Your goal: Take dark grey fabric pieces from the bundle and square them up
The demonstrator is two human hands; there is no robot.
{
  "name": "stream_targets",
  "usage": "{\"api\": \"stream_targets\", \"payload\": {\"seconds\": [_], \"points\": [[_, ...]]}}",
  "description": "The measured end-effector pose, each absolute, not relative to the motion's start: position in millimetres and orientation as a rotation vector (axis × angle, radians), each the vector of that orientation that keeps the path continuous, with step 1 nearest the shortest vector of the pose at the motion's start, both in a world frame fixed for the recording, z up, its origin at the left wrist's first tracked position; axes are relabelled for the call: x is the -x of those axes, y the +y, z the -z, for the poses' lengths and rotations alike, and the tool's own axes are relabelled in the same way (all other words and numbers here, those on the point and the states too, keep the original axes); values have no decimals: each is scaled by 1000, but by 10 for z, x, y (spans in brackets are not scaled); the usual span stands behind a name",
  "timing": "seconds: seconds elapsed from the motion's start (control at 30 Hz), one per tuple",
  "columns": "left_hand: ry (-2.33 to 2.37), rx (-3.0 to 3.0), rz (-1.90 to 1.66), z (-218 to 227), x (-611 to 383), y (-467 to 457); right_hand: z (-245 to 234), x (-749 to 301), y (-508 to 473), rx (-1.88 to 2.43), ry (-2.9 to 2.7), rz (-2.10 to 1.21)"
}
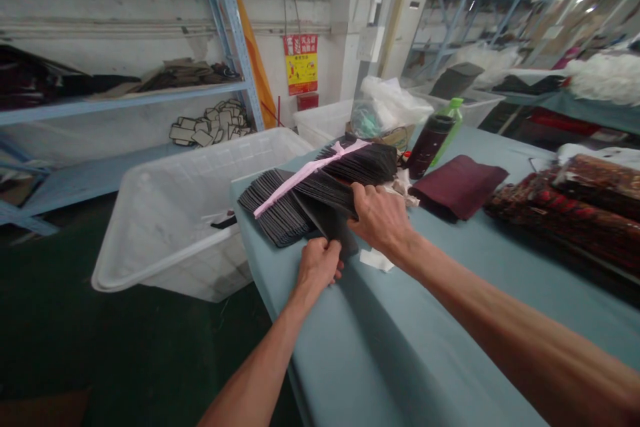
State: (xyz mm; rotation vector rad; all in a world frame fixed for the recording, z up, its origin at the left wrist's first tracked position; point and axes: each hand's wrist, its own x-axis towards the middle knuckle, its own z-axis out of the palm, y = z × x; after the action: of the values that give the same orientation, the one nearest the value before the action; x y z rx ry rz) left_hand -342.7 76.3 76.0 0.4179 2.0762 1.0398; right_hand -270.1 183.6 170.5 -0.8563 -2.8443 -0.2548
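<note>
A fanned bundle of dark flat pieces (274,208) lies near the table's left edge, with a pink strip (305,175) running across it. My left hand (320,261) pinches the near end of one dark flat piece (320,213) that sticks out of the bundle. Beside it, my right hand (379,219) is closed around the end of a thick group of the pieces and lifts it slightly. The fingertips of that hand are partly hidden. A small white scrap (376,260) lies on the table just below my right hand.
The blue-green table (425,333) carries a folded maroon cloth (457,185), a dark bottle (429,145), a green bottle (453,121) and patterned fabric rolls (575,213) at right. A white plastic bin (170,180) stands against its left side. Blue shelving (235,33) rises behind.
</note>
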Motion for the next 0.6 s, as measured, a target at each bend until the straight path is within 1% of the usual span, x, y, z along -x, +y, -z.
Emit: {"api": "stream_targets", "payload": {"seconds": [0.17,0.33,0.47,0.6], "points": [[2066,-397,-1105,-787,3429,781,-1861,2441,1737,788,-2877,372],[2057,-415,-1165,-751,3432,783,-2119,2162,1726,848,-2846,443],[2081,-439,-1177,-661,3473,796,-2191,1771,1725,903,-2745,321],[2064,-576,-1237,-724,3476,729,-2014,935,1364,915,-2550,121]]}}
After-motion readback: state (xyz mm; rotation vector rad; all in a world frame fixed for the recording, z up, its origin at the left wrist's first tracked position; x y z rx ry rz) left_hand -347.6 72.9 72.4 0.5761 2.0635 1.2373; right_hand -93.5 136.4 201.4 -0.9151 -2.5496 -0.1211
